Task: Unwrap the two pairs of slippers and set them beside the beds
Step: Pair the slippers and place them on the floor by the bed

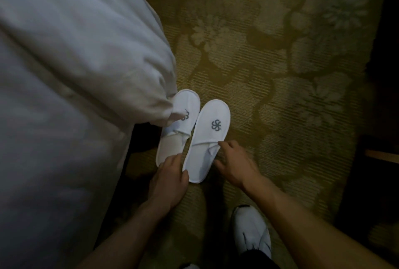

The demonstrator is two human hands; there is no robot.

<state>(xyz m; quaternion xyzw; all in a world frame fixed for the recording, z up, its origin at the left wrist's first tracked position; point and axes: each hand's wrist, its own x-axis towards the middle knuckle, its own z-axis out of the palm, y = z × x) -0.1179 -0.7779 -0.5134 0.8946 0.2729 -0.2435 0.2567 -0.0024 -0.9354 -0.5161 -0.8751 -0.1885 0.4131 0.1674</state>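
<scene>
Two white slippers with a grey flower logo lie side by side on the carpet beside the bed, toes pointing away from me. The left slipper is partly covered at its toe by the hanging corner of the white duvet. My left hand rests with its fingers on the heel of the left slipper. The right slipper lies just to its right. My right hand touches that slipper's right edge, with a fingertip on the strap and relaxed fingers. No wrapping is in view.
A patterned olive carpet stretches ahead and to the right. My white shoe stands on the carpet at the bottom. Dark furniture runs along the right edge.
</scene>
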